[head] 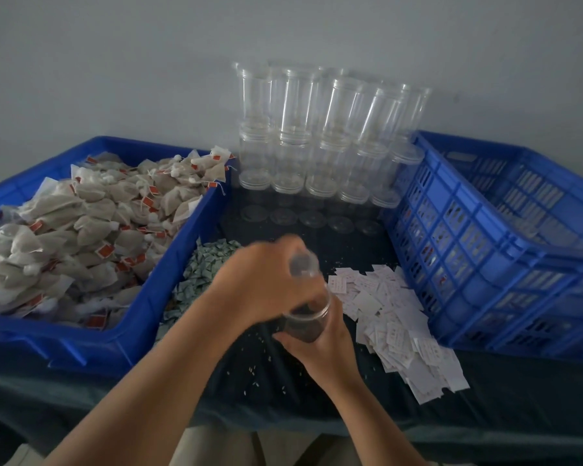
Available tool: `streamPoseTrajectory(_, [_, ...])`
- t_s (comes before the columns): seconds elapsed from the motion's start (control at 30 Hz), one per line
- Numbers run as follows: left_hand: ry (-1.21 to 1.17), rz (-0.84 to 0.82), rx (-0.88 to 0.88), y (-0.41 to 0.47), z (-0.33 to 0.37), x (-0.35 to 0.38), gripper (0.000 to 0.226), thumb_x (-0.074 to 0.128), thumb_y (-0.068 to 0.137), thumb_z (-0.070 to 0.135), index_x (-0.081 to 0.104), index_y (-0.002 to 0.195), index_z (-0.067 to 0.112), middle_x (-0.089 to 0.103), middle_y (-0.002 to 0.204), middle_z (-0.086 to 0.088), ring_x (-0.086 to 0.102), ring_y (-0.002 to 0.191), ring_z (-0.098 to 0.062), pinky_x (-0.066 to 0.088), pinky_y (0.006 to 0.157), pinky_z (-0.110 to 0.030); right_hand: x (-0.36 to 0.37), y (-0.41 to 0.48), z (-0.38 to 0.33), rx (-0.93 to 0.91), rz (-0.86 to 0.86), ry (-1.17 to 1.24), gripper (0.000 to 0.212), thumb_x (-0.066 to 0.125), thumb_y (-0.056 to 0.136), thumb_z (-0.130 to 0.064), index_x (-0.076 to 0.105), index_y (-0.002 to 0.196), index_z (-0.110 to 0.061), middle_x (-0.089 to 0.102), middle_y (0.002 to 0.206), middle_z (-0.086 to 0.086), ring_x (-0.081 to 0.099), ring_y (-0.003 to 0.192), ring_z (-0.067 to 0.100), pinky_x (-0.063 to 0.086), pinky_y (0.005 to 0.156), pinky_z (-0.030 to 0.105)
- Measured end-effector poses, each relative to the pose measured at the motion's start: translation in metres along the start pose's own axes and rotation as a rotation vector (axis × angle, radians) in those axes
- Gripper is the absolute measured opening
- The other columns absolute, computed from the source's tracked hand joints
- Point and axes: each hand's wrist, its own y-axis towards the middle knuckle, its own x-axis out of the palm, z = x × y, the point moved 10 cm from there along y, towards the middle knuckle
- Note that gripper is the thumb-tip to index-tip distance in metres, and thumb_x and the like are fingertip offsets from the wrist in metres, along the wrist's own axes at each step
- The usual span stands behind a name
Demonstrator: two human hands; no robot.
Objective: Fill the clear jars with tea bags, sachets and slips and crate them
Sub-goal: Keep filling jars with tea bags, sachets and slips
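My right hand (pixel 320 344) grips a clear jar (pixel 306 322) from below, at the middle of the table. Just above its open mouth, my left hand (pixel 266 280) holds a clear lid (pixel 304 264); the hand is motion-blurred. The jar looks empty, with dark cloth showing through it. Tea bags (pixel 81 230) with red tags fill a solid blue bin (pixel 122 334) on the left. Green sachets (pixel 202 274) lie heaped behind my left hand. White paper slips (pixel 394 324) are scattered to the right of the jar.
Several empty clear jars (pixel 320 136) stand stacked in rows against the grey wall, with loose lids (pixel 312 218) in front of them. A blue slatted crate (pixel 498 250) sits on the right. Dark cloth (pixel 266 375) covers the table; crumbs lie near the front edge.
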Motion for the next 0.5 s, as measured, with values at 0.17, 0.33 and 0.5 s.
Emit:
streamPoseTrajectory(0.17, [-0.483,0.104,-0.283,0.017,-0.06,-0.029,0.023,0.048,0.1,0.043,0.062,0.115,0.034,0.073,0.094,0.004,0.074,0.062,-0.004,0.057,0.051,-0.021,-0.012,0.003,0.014,0.087,0.068,0.067,0.096,0.089,0.058,-0.081,0.033,0.134,-0.067,0.059,0.131,-0.033,0.061,0.122,-0.008,0.051,0.095,0.012])
streamPoseTrajectory(0.33, [-0.396,-0.086,-0.378,0.014,-0.107,0.058,0.029,0.062,0.103,0.016,0.069,0.124,0.035,0.075,0.098,0.001,0.076,0.067,-0.009,0.066,0.062,-0.032,-0.019,0.001,0.022,0.102,0.129,0.232,0.096,0.098,0.063,-0.058,0.043,0.141,-0.042,0.071,0.127,-0.012,0.074,0.114,0.009,0.061,0.099,0.029])
streamPoseTrajectory(0.5, [-0.051,-0.001,-0.261,0.015,-0.123,0.102,0.032,0.066,0.101,0.032,0.073,0.133,0.035,0.071,0.127,0.0,0.065,0.119,-0.023,0.053,0.095,-0.033,-0.017,0.002,0.02,0.108,0.129,0.205,0.086,0.096,0.066,-0.054,0.041,0.132,-0.059,0.073,0.121,-0.01,0.075,0.108,0.006,0.06,0.087,0.017])
